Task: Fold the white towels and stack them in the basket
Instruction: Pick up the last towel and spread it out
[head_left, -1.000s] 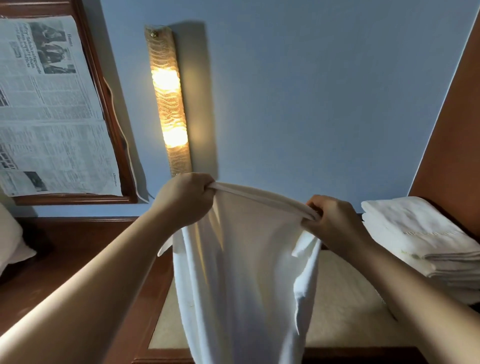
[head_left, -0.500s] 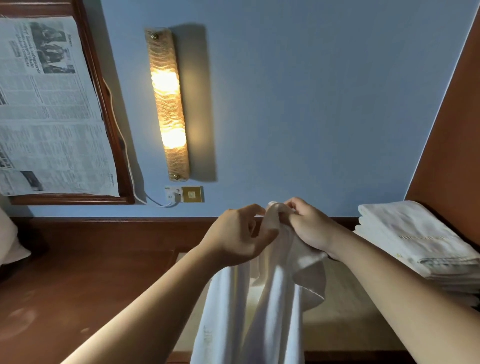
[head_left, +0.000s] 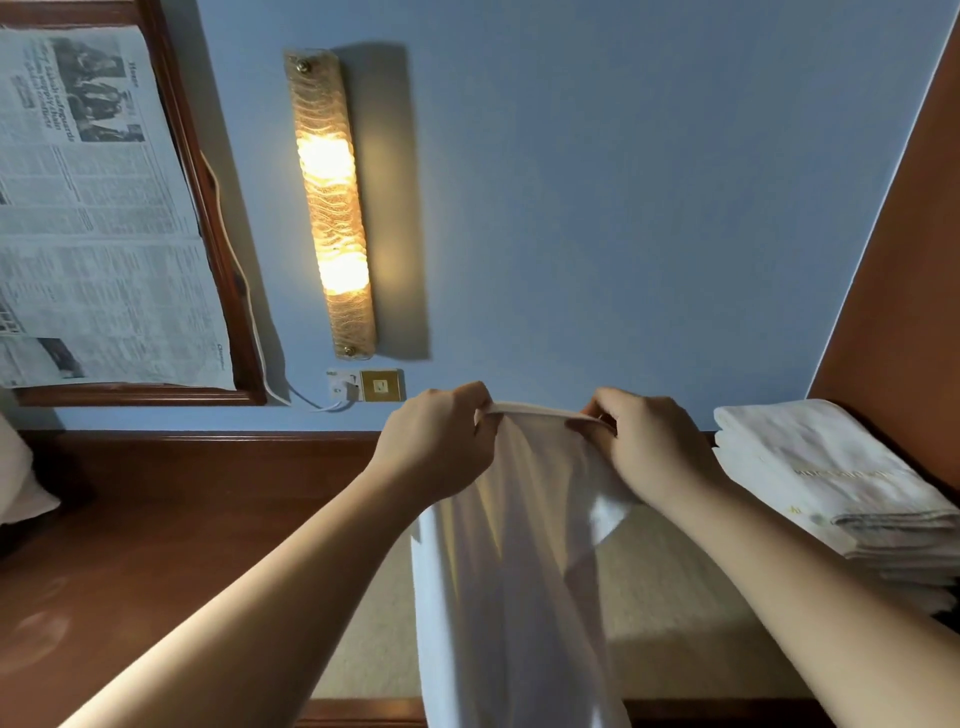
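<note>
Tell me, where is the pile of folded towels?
In the head view, the pile of folded towels sits at the right edge, beside the right hand and against the brown wall panel.

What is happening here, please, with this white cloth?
A person is folding laundry. The left hand and the right hand each pinch the top edge of a white towel, which hangs down in front of a wooden counter. A stack of folded towels already lies at the right. No basket is in view.
</note>
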